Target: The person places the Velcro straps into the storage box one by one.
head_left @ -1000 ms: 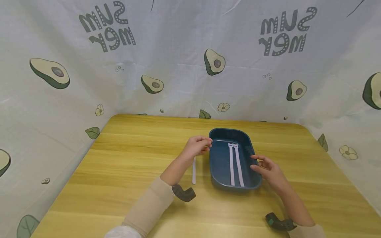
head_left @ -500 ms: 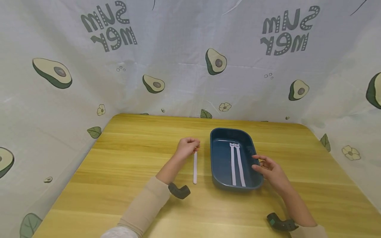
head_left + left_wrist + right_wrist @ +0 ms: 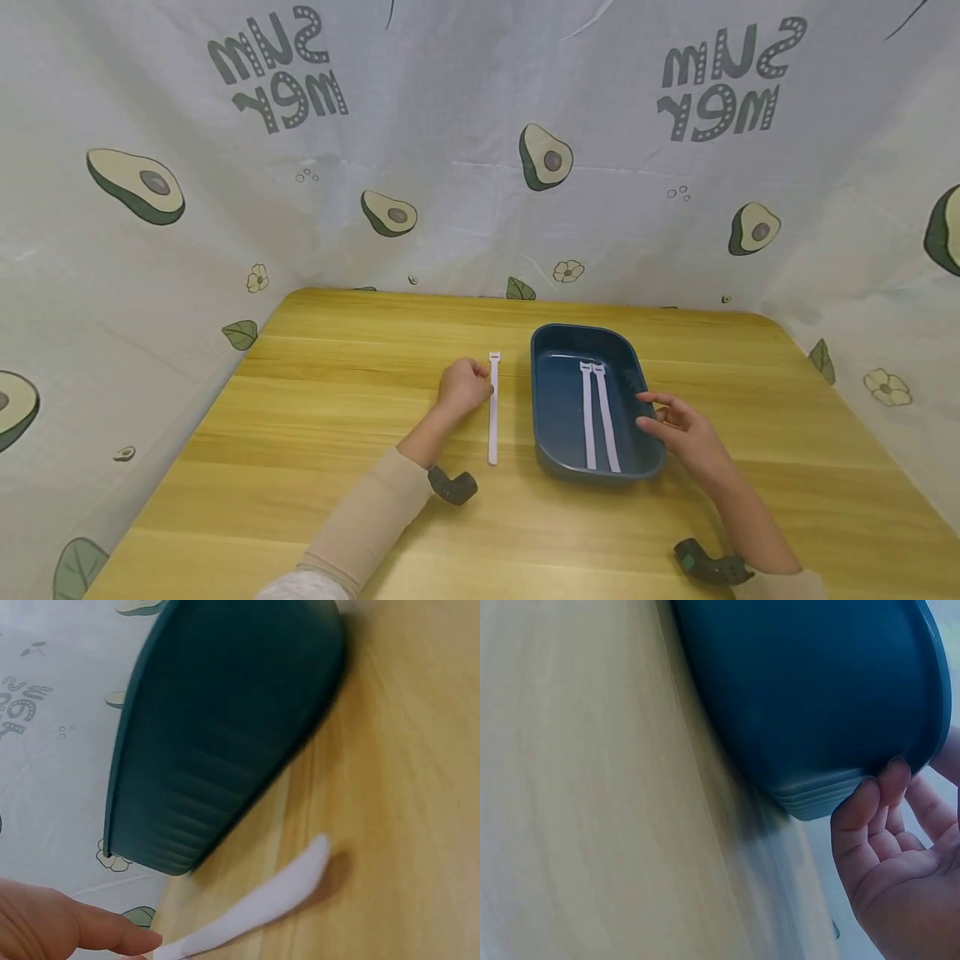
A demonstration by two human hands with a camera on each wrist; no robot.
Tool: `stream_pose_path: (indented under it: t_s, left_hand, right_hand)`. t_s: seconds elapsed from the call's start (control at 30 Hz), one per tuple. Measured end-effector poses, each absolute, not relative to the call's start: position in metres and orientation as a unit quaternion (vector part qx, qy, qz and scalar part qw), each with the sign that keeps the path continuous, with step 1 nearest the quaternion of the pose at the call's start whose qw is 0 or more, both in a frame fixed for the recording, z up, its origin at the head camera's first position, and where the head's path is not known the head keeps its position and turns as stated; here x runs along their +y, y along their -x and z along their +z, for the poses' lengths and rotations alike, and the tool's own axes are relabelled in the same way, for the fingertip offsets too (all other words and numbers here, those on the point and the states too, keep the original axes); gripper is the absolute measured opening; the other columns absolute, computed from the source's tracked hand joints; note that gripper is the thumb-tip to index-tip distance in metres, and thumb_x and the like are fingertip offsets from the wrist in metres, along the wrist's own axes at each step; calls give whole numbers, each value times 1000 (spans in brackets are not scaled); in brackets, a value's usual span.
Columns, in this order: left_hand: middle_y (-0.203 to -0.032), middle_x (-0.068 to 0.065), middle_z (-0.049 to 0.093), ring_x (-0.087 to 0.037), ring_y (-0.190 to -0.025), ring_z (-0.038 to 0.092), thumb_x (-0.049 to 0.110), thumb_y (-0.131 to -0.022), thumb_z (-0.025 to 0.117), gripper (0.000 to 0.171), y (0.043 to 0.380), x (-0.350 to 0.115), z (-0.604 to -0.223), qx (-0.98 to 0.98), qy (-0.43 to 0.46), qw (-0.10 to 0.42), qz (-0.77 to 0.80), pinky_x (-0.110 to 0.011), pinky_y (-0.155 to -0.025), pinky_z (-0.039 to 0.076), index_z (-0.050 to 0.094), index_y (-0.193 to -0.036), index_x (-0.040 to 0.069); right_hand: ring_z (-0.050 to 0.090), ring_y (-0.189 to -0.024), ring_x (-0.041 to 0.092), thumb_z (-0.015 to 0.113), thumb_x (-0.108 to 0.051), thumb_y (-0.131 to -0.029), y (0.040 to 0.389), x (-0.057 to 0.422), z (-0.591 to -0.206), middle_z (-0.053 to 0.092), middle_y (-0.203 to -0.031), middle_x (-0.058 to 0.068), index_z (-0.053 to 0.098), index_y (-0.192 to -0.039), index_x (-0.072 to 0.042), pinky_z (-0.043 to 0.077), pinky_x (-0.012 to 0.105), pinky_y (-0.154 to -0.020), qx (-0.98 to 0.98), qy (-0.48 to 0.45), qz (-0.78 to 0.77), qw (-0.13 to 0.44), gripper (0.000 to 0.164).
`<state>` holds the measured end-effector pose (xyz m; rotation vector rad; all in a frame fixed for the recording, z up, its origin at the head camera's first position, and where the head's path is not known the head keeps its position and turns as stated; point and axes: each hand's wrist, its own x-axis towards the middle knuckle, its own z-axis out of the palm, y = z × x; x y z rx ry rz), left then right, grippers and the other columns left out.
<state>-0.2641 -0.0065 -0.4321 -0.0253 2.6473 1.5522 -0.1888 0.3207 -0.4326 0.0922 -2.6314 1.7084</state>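
Observation:
A white hook-and-loop cable tie (image 3: 493, 425) with a slotted head lies lengthwise on the table, left of a dark blue plastic tray (image 3: 558, 442). My left hand (image 3: 462, 387) pinches its middle from the left side; in the left wrist view the fingertips (image 3: 142, 941) meet the strap (image 3: 255, 907), whose free end stands slightly off the wood. Two similar ties (image 3: 596, 417) lie side by side inside the tray, heads toward the far end. At the tray's right wall, my right hand (image 3: 684, 429) holds the rim, some fingers (image 3: 855, 806) against the outside.
The wooden table (image 3: 360, 350) extends around the tray on all sides. Behind and beside it hangs a pale cloth (image 3: 450, 108) printed with avocados. A dark curved wrist mount (image 3: 453, 486) sits on the left forearm, with another wrist mount (image 3: 711, 564) on the right.
My left hand has drawn back left from the tray's rim, then down along the loose tie to its middle, uncovering its head. My right hand stays at the tray.

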Motion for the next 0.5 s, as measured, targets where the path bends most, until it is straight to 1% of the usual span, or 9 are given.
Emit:
stream_pose_path:
  t_s: [0.2,0.27,0.3,0.37,0.43,0.5]
  left_hand:
    - [-81,-8,62,-20,-70,57,-1,-80,73,11,261,-2,-436,900,-11,28,435,-28,-60,50,66,-88,-2]
    - [-78,-7,61,-17,-65,54,-2,-80,73,10,261,0,-436,906,-15,25,423,-25,-57,47,65,-85,-1]
    - [-72,-5,58,-15,-61,51,-3,-80,72,9,260,1,-436,907,-17,24,420,-23,-52,44,64,-79,0]
    - [-61,-1,50,-11,-51,42,-5,-80,70,20,260,2,-435,909,-18,26,415,-20,-45,35,57,-66,4]
    - [-50,3,39,-8,-43,32,-8,-79,66,36,260,4,-434,912,-20,27,410,-19,-40,26,46,-54,9]
    - [-43,5,28,-6,-38,24,-9,-80,63,49,260,6,-432,914,-21,32,403,-18,-37,20,33,-48,14]
  right_hand:
    - [44,-65,13,65,-18,-96,189,321,-433,50,-87,4,47,-133,2,39,27,-53,-841,-26,540,4,46]
    - [44,-65,13,65,-19,-95,188,320,-433,49,-87,4,47,-133,2,39,27,-53,-842,-25,539,3,47]
    - [44,-65,13,65,-19,-95,188,320,-433,49,-87,4,47,-133,2,39,26,-53,-842,-24,538,3,47]
    - [44,-65,13,65,-19,-95,188,320,-433,49,-87,5,47,-133,2,39,26,-53,-843,-24,538,3,47]
    - [44,-65,13,65,-19,-95,188,319,-432,50,-87,5,47,-132,2,39,26,-53,-842,-25,539,5,46]
    - [44,-64,13,65,-18,-95,188,319,-432,50,-87,5,48,-132,2,39,27,-53,-841,-26,541,8,45]
